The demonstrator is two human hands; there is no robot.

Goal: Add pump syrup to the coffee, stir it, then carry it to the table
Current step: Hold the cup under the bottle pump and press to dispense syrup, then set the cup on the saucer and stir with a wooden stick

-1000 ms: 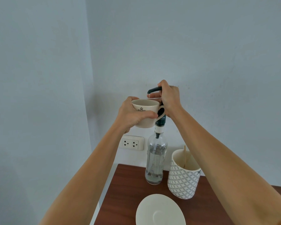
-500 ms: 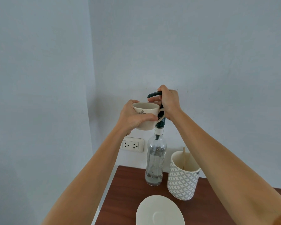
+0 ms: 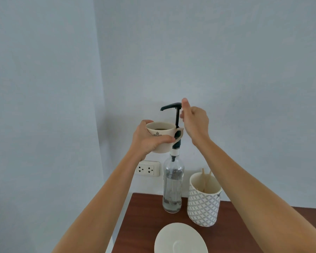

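Observation:
My left hand grips a cream coffee cup with dark coffee inside, held in the air under the spout of the black pump. The pump stands raised on a clear glass syrup bottle that rests on the brown table. My right hand hovers just right of the pump head, fingers loosely apart and holding nothing. The cup's handle points right, in front of the pump stem.
A patterned white-and-grey holder with wooden stir sticks stands right of the bottle. A white saucer lies at the table's near edge. A wall socket sits behind, and walls close in at left and back.
My right hand has let go of the pump head, and the pump has risen from its pressed position. The cup stays under the spout in my left hand.

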